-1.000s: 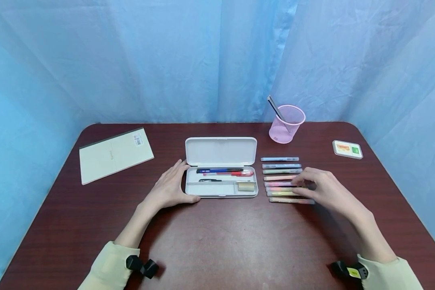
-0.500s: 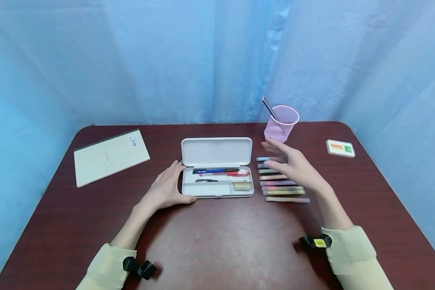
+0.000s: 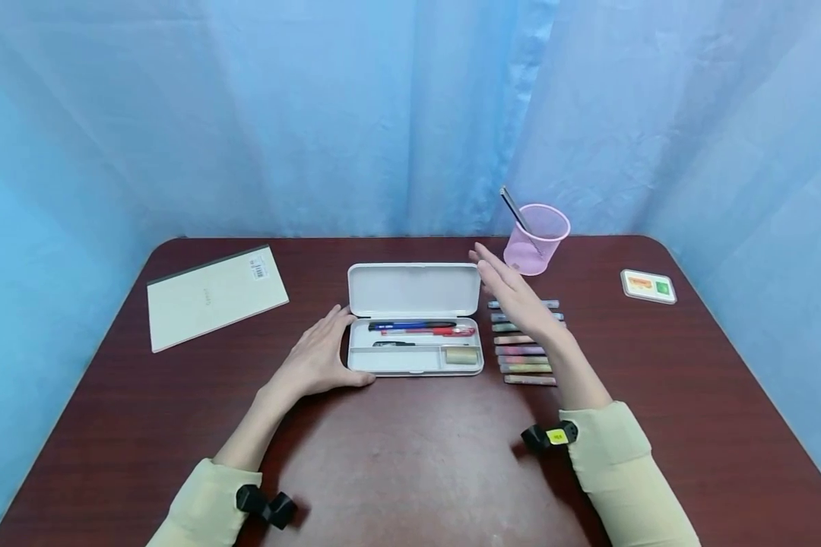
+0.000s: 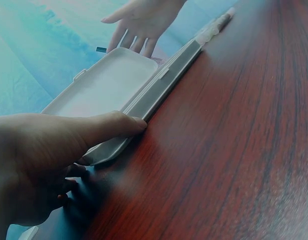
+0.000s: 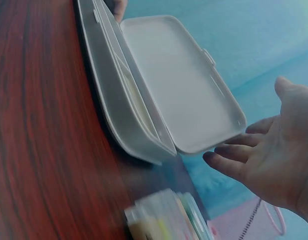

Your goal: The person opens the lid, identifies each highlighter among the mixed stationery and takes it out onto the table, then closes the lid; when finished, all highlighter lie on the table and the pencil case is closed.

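Note:
A white pencil case (image 3: 400, 362) lies with its lid (image 3: 413, 290) raised. Inside are a blue pen (image 3: 410, 326), a red pen (image 3: 445, 332), a black-tipped pen (image 3: 393, 344) and a tan block (image 3: 461, 355). My left hand (image 3: 315, 355) grips the case's left end, thumb at the front edge in the left wrist view. My right hand (image 3: 522, 304) is raised with fingers straight, beside the right edge of the lid; it holds nothing. In the right wrist view its fingertips (image 5: 213, 159) come close to the lid's corner; contact cannot be told.
Several pastel pens (image 3: 525, 368) lie in a row right of the case, partly under my right forearm. Behind them stands a pink mesh cup (image 3: 530, 258) with a grey pen (image 3: 513, 207). A notebook (image 3: 212, 300) lies left, a small flat case (image 3: 648, 286) right.
My right hand has left the row of pastel pens, its fingers straightening, and moved left and back to the lid's right edge. My left hand has stayed on the case.

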Demonstrator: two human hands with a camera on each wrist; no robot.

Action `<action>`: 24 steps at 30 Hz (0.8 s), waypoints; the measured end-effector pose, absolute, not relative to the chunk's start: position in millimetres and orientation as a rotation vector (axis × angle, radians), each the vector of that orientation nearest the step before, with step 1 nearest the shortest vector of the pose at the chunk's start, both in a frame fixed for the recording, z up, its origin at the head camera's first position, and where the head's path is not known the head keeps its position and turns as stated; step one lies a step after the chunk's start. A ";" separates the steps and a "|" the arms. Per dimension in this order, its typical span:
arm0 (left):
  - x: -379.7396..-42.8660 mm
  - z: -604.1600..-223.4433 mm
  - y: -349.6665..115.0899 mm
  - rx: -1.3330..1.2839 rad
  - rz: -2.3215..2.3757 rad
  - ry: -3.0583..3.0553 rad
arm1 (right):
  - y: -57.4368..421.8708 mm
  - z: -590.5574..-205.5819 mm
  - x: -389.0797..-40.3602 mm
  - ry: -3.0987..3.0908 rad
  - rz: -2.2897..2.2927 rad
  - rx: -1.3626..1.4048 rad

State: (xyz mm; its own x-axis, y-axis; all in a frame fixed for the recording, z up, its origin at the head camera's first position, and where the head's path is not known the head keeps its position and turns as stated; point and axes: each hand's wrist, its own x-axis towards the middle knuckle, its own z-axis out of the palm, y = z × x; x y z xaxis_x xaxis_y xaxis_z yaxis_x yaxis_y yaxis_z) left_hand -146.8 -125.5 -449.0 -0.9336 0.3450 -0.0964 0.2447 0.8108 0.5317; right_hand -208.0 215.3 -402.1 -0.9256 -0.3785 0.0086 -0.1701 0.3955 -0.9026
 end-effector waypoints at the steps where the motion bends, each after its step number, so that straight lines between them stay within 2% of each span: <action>1: -146.6 -448.9 -124.9 0.461 0.789 2.807 | 213.1 -402.0 -208.2 2.454 -1.543 -0.482; 24: -146.1 -446.9 -118.5 0.424 0.815 2.780 | 214.3 -392.7 -190.2 2.639 -1.346 -0.535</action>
